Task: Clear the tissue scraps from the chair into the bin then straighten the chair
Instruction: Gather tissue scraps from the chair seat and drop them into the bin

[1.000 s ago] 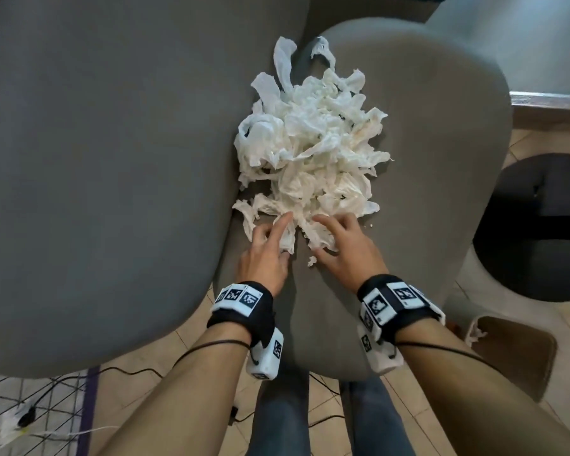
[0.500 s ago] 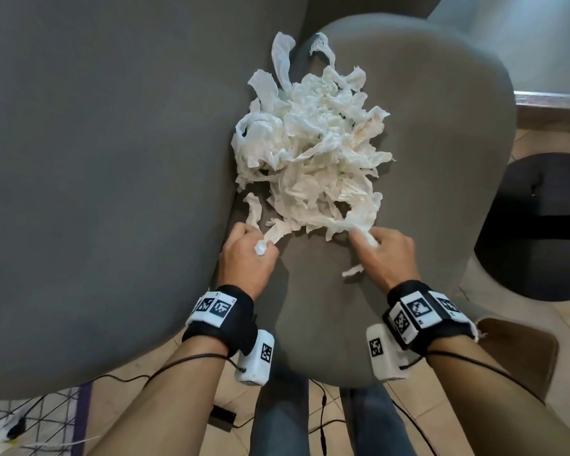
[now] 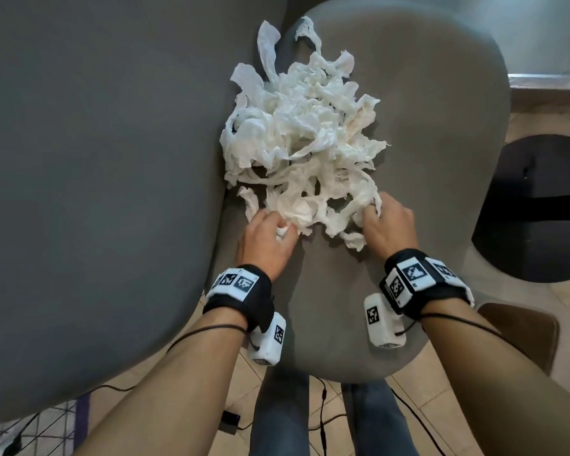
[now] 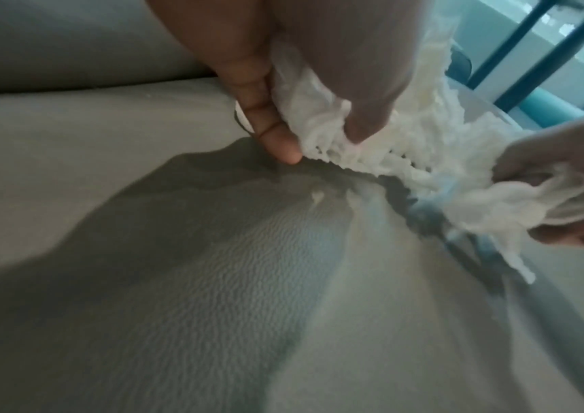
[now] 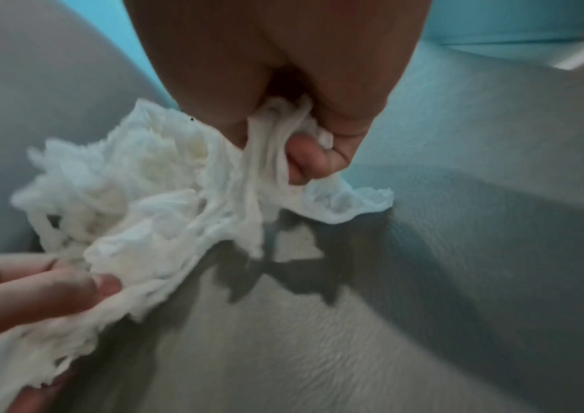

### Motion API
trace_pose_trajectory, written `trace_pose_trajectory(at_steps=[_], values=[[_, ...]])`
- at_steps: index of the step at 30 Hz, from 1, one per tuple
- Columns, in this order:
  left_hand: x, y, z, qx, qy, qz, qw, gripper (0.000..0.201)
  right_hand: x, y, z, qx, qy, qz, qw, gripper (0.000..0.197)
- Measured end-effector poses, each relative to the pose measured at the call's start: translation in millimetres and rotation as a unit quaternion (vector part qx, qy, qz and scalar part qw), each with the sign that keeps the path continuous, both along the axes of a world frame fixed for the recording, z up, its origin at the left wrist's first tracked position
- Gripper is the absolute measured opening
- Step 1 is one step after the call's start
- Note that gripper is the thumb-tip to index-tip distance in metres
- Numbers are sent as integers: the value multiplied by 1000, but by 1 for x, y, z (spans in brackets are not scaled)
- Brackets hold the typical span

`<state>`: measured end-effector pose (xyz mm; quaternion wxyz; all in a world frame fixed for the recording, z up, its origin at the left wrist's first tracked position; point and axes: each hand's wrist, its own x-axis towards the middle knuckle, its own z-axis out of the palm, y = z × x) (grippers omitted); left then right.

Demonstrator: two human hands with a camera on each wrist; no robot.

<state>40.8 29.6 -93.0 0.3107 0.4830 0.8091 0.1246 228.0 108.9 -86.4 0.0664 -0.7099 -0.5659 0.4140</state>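
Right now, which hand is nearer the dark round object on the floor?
Right. The right hand grips tissue scraps toward it; the left hand, farther across the seat.

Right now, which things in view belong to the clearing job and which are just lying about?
Job:
- tissue scraps
- chair seat
- left hand, gripping scraps
- right hand, gripping scraps

Lying about:
- cables on the floor
- dark round base at right

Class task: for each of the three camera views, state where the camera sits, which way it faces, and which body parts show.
Head: looks down at white tissue scraps on grey chair seat; both forearms show.
Left wrist: looks along left hand, gripping scraps.
Right wrist: looks along right hand, gripping scraps.
Shared: each wrist view shows the other hand.
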Motion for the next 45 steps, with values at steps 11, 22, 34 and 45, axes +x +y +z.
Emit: trace_pose_trajectory(at_steps=[11, 22, 34, 45], values=[[-13, -34, 42, 50, -62, 150, 985, 30, -13, -23, 15, -42, 64, -76, 994, 14], [-15, -42, 48, 38, -62, 199, 977, 33, -53, -48, -14, -25, -90, 202, 975, 40], [13, -45, 85, -30, -242, 152, 958, 29, 30, -104, 32, 19, 86, -183, 979, 17], [158, -63, 113, -158, -264, -209, 928, 23, 170, -238, 64, -26, 156, -477, 864, 19]])
